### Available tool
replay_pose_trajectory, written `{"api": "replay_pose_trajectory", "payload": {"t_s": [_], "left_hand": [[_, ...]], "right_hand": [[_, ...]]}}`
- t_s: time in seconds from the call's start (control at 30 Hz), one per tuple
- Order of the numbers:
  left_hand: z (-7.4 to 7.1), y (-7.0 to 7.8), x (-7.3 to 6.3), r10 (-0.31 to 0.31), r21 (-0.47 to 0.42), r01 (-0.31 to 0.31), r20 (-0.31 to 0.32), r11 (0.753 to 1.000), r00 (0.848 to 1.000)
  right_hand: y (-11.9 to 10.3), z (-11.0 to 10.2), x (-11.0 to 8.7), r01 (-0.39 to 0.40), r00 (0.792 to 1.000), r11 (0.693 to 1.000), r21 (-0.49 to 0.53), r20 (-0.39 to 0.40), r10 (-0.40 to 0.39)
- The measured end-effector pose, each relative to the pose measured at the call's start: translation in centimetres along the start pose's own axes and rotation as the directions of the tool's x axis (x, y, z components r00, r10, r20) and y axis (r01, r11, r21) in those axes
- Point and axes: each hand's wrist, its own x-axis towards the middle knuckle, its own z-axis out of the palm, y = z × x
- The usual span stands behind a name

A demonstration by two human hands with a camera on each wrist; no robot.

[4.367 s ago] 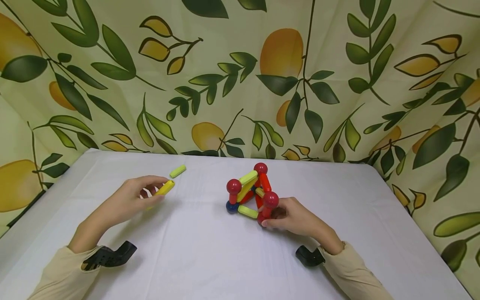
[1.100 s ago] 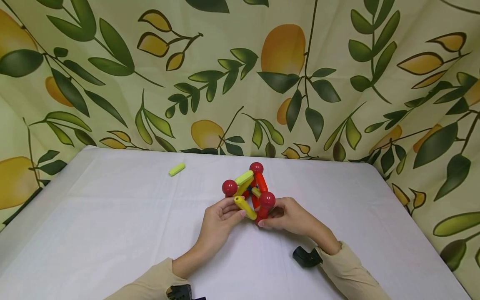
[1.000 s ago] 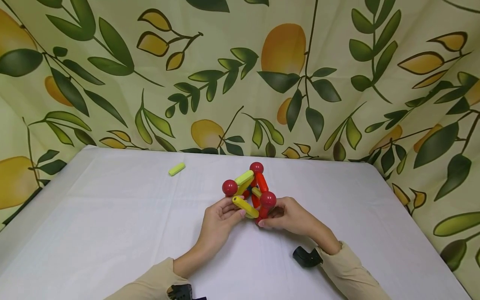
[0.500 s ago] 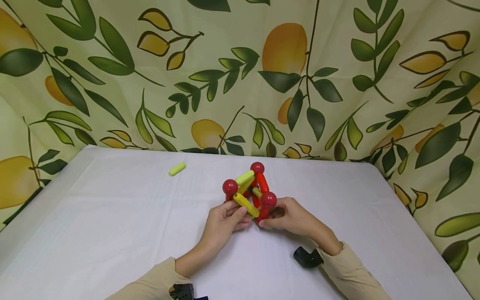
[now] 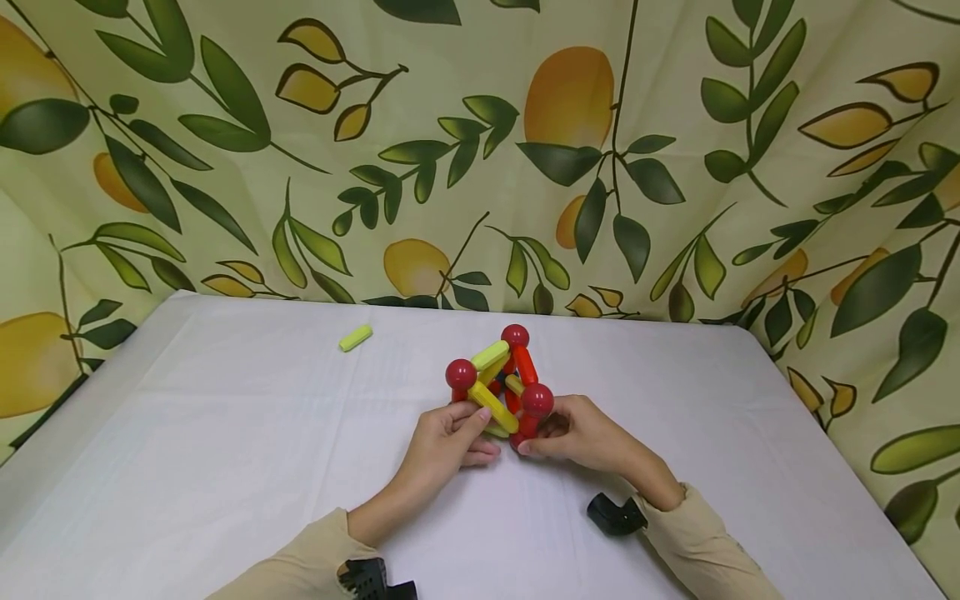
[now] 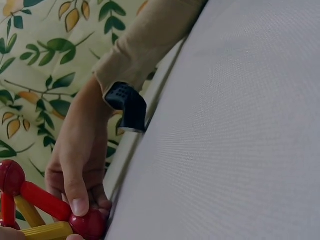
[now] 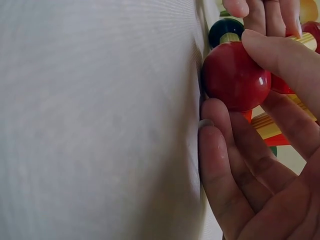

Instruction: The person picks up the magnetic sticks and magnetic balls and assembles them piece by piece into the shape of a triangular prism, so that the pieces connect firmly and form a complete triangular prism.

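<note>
A magnetic ball-and-stick frame [image 5: 523,362] stands on the white cloth, made of red, yellow and yellow-green rods with red balls at its top corners. My left hand [image 5: 442,446] pinches a yellow magnetic rod [image 5: 495,408] across the frame's near side. The rod's upper end meets the left red ball [image 5: 461,374]; its lower end is by the near right corner. My right hand [image 5: 581,429] holds that corner, thumb and fingers around the lower red ball [image 7: 235,75]. A dark ball [image 7: 225,31] shows behind it in the right wrist view. Fingers hide part of the frame's base.
A loose yellow-green rod [image 5: 356,337] lies on the cloth to the back left of the frame. Behind the table hangs a curtain [image 5: 450,167] printed with leaves and fruit. A black wrist camera mount [image 5: 617,514] sits at the right cuff.
My left hand has brought the yellow rod rightward to the frame. Over the last second the rod's upper end has risen to the left red ball. My right hand stays at its corner.
</note>
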Motion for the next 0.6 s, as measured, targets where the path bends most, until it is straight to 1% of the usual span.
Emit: {"api": "replay_pose_trajectory", "payload": {"t_s": [0.1, 0.2, 0.3, 0.4, 0.5, 0.6], "left_hand": [[-0.1, 0.0, 0.0, -0.006, 0.040, 0.007, -0.014, 0.999, 1.000], [-0.4, 0.1, 0.0, 0.012, 0.106, -0.010, -0.018, 0.994, 1.000], [-0.8, 0.1, 0.0, 0.034, 0.184, -0.030, -0.018, 0.982, 0.999], [-1.0, 0.3, 0.0, 0.044, 0.252, -0.037, -0.026, 0.967, 0.999], [-1.0, 0.4, 0.0, 0.093, 0.347, -0.069, -0.052, 0.935, 0.994], [-1.2, 0.3, 0.1, 0.175, 0.459, -0.119, -0.082, 0.881, 0.981]], "right_hand": [[0.0, -0.1, 0.0, 0.002, 1.000, 1.000, 0.000, 0.011, -0.002], [0.1, -0.2, 0.0, -0.001, 1.000, 1.000, -0.011, 0.011, 0.001], [0.2, -0.3, -0.1, -0.008, 1.000, 0.999, -0.031, -0.004, 0.007], [0.4, -0.5, -0.1, -0.012, 1.000, 0.999, -0.042, -0.025, 0.011], [0.5, -0.7, -0.2, -0.009, 0.999, 0.999, -0.053, -0.045, 0.007], [0.7, -0.9, -0.2, -0.004, 0.998, 0.998, -0.065, -0.061, 0.000]]}}
